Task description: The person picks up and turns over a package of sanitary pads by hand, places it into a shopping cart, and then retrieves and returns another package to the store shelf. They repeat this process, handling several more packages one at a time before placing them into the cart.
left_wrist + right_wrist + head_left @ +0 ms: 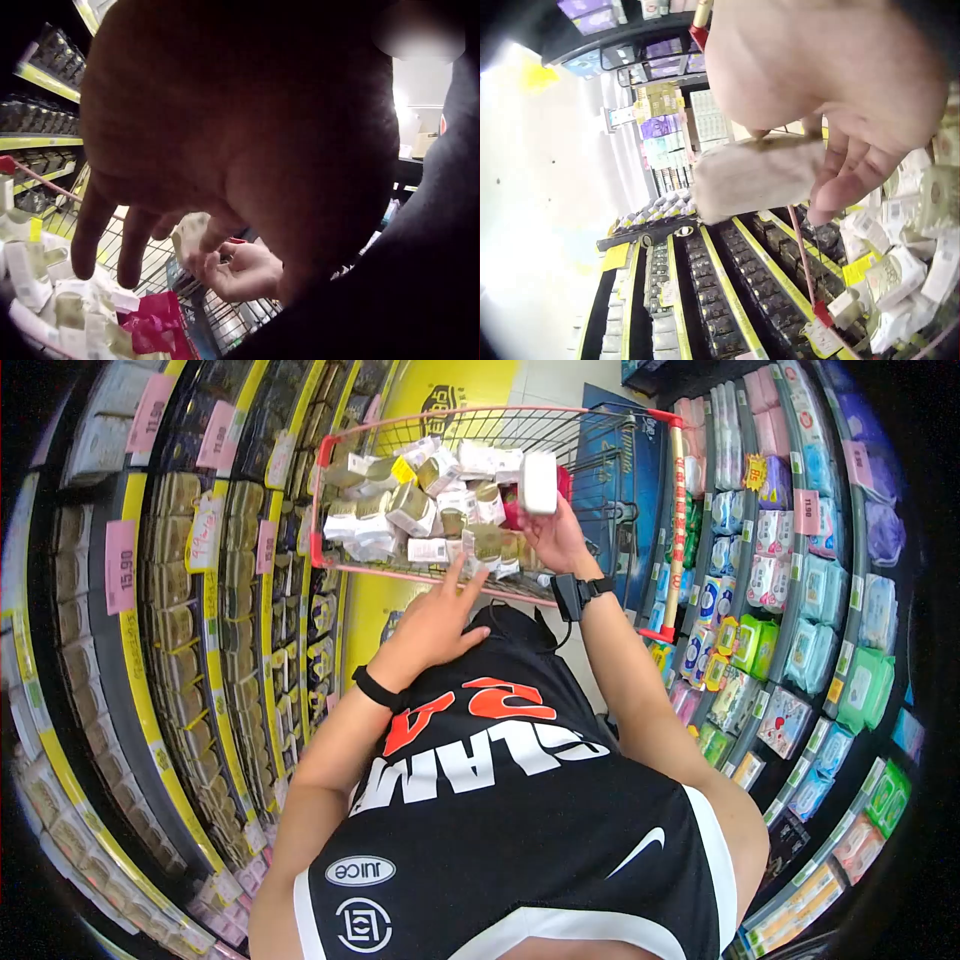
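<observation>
My right hand (pixel 560 545) grips a soft-looking white pack (pixel 539 482) over the right part of the shopping cart (pixel 325 470). In the right wrist view the pack (pixel 754 180) shows a pale, wrinkled side, with fingers (pixel 847 191) bent at its edge. My left hand (pixel 435 625) is over the cart's near rim, fingers extended toward the nearest packs and holding nothing. Many white and olive packs (pixel 412 510) lie heaped in the cart, one with a yellow label. A magenta bag (pixel 161 322) lies beside the heap, partly covered.
Shelves of olive and dark packs (pixel 180 530) with pink price tags (pixel 121 565) rise on the left. On the right, shelves hold colourful wipes packs (pixel 822 592). The cart's handle (pixel 677 510) is at its right end. A blue panel (pixel 612 480) shows beyond the wire mesh.
</observation>
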Demonstrator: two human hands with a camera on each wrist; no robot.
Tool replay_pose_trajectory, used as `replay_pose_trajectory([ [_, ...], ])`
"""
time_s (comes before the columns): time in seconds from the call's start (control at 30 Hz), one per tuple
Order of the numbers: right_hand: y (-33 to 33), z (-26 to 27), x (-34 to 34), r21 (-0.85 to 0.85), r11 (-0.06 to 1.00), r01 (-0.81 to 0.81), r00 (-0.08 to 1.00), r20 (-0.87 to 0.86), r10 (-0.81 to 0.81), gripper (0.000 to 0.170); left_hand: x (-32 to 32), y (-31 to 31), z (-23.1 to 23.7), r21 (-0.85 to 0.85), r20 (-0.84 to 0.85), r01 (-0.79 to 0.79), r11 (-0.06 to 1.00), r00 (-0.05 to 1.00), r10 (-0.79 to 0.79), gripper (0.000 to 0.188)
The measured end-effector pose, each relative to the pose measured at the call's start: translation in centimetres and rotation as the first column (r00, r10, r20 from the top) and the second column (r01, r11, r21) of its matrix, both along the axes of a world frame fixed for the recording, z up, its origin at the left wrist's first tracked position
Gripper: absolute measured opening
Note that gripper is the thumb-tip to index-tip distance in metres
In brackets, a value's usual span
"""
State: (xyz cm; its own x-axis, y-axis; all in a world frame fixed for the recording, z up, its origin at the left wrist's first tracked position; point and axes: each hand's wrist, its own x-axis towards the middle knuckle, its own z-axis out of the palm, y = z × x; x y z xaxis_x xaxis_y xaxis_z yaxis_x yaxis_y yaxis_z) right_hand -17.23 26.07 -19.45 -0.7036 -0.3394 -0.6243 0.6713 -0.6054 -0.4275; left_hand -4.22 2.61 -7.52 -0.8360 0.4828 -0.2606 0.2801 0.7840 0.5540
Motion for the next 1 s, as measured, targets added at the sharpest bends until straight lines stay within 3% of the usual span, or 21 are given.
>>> replay_pose_trajectory([
  [0.07, 1.7, -0.5, 0.2, 0.116, 0.993, -0.025, 1.000, -0.016, 0.027, 0.038, -0.3, 0.1, -0.1, -0.045, 0.028, 0.086, 0.995, 0.996, -0.085, 0.084],
  [0.17, 2.4, -0.8, 0.2, 0.193, 0.965, -0.176, 0.977, -0.083, 0.195, 0.036, -1.1, 0.7, 0.4, -0.058, 0.063, 0.143, 0.988, 0.988, -0.139, 0.077],
  [0.27, 1.7, -0.6, 0.9, 0.210, 0.964, -0.160, 0.977, -0.107, 0.185, 0.031, -1.2, 0.5, 0.0, -0.025, 0.020, 0.148, 0.989, 0.989, -0.147, 0.070],
  [0.5, -2.2, -0.2, 0.9, 0.240, 0.940, -0.242, 0.961, -0.073, 0.266, 0.023, -0.2, -1.7, 0.2, 0.010, 0.006, 0.095, 0.995, 0.995, -0.095, 0.065],
  [0.67, -6.6, 1.0, 0.8, 0.294, 0.904, -0.310, 0.930, -0.102, 0.352, 0.021, 2.5, -4.5, 0.0, -0.070, 0.049, -0.019, 0.997, 0.999, 0.023, 0.061],
  [0.7, -7.1, -0.1, 0.6, 0.234, 0.910, -0.342, 0.914, -0.144, 0.380, 0.018, 3.3, -5.2, -1.1, -0.074, 0.030, -0.042, 0.996, 0.999, 0.044, 0.062],
  [0.73, -8.6, 1.1, 0.6, 0.293, 0.900, -0.321, 0.929, -0.085, 0.359, 0.016, 3.8, -5.9, -1.1, -0.093, 0.058, -0.052, 0.994, 0.997, 0.058, 0.060],
  [0.83, -11.9, 2.9, 0.3, 0.348, 0.819, -0.457, 0.811, -0.216, 0.544, 0.014, 5.9, -8.3, -0.8, -0.085, 0.066, -0.132, 0.988, 0.988, 0.138, 0.057],
  [0.9, -15.3, 7.8, -0.1, 0.399, 0.721, -0.566, 0.710, -0.209, 0.673, 0.015, 7.1, -10.3, -0.2, -0.067, 0.101, -0.180, 0.981, 0.977, 0.186, 0.056],
  [1.0, -21.0, 14.4, -1.0, 0.587, 0.582, -0.563, 0.500, -0.319, 0.805, 0.014, 9.5, -13.3, 0.3, -0.064, 0.089, -0.277, 0.959, 0.955, 0.282, 0.059],
])
